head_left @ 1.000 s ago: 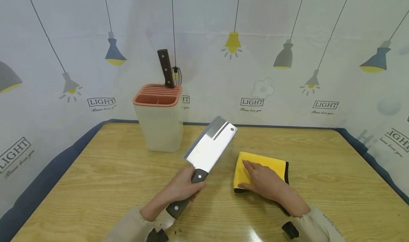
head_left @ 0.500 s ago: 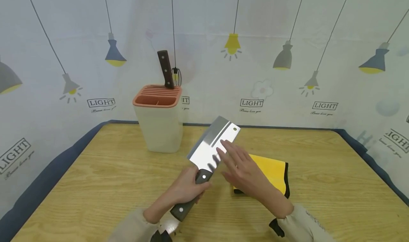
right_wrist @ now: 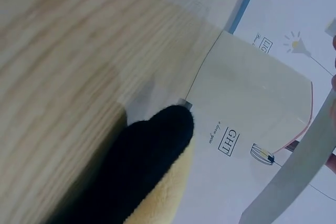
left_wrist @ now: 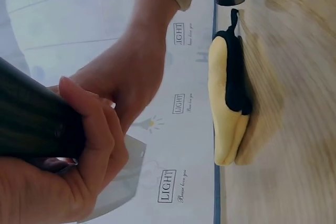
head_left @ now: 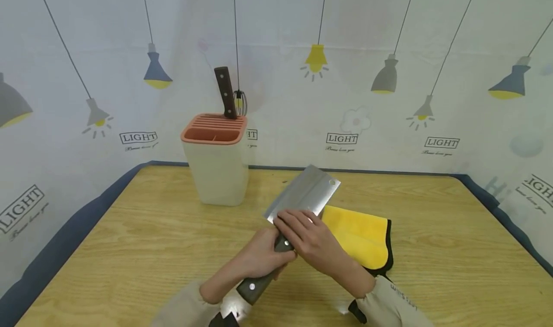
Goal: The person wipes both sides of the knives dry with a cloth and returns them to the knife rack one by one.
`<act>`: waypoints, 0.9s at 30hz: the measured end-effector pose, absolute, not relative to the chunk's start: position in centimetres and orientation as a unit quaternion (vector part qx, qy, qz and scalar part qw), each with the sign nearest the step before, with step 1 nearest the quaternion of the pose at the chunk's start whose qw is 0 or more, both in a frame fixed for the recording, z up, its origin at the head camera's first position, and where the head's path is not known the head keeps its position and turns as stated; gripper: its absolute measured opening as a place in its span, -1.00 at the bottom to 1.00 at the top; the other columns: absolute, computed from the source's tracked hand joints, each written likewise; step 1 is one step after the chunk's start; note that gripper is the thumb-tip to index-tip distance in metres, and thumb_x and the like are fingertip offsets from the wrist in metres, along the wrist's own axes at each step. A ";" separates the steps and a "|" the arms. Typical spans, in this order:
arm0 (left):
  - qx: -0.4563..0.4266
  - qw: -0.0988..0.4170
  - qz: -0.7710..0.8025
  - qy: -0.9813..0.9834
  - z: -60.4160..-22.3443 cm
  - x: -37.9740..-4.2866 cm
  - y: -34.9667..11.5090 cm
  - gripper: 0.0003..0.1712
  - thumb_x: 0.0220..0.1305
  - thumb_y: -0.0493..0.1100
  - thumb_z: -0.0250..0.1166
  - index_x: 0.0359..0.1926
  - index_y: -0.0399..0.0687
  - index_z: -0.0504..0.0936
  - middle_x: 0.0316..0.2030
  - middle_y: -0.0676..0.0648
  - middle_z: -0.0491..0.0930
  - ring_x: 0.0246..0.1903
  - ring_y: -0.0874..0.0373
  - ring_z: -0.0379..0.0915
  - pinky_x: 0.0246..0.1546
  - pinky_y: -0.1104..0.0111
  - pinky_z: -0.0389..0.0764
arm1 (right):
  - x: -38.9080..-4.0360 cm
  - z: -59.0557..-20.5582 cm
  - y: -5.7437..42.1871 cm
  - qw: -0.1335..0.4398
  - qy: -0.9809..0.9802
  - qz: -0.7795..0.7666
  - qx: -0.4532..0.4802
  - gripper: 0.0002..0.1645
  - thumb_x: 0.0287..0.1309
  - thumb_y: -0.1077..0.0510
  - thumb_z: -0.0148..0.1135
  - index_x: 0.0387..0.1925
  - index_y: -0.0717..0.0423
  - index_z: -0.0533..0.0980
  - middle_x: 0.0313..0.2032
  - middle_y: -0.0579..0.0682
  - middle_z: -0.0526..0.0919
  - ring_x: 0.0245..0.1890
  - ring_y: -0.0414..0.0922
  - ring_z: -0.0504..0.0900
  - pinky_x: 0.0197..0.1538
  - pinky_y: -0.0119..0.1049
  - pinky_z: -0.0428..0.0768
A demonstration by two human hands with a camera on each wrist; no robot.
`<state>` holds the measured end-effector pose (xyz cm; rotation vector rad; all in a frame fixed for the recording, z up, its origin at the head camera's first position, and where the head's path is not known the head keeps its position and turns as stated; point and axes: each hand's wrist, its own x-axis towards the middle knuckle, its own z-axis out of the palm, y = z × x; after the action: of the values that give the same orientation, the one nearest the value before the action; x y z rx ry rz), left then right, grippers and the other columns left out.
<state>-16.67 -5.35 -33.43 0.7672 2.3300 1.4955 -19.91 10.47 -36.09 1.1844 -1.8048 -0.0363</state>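
A cleaver (head_left: 307,190) with a broad steel blade and dark riveted handle (head_left: 252,288) slants away from me over the table. My left hand (head_left: 261,255) grips the handle, fingers wrapped round it in the left wrist view. My right hand (head_left: 313,240) lies across the heel of the blade and front of the handle. Its thumb side (left_wrist: 128,111) shows lower than its fingers in the left wrist view, with the fingertips partly hidden. Right of the cleaver lies a folded yellow cloth (head_left: 363,236) with black edging, partly behind my right forearm.
A cream knife block (head_left: 216,173) with a salmon slotted top stands at the back left. One dark-handled knife (head_left: 225,92) sticks up from it. The wooden table (head_left: 453,231) ends at a curtain (head_left: 276,106) printed with lamps.
My right hand has left the yellow cloth and moved left onto the cleaver. The cleaver, still in my left hand, has shifted slightly right, and its blade looks less bright.
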 end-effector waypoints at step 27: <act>0.464 -0.190 0.421 0.756 -27.6 -18.3 -6.3 -0.41 -0.11 -0.33 0.38 0.03 -0.22 0.44 0.02 -0.17 0.46 0.07 0.05 0.35 0.07 0.30 0.37 | -20.3 -32.6 10.9 0.353 -0.764 0.324 0.432 -0.70 -0.02 0.49 0.13 -0.17 0.39 0.37 -0.29 0.19 0.54 -0.28 0.04 0.57 -0.27 -0.17 0.57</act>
<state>-18.32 -6.30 -27.60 1.6632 2.7141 1.5096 -20.33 10.89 -32.62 1.1184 -1.9750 0.8387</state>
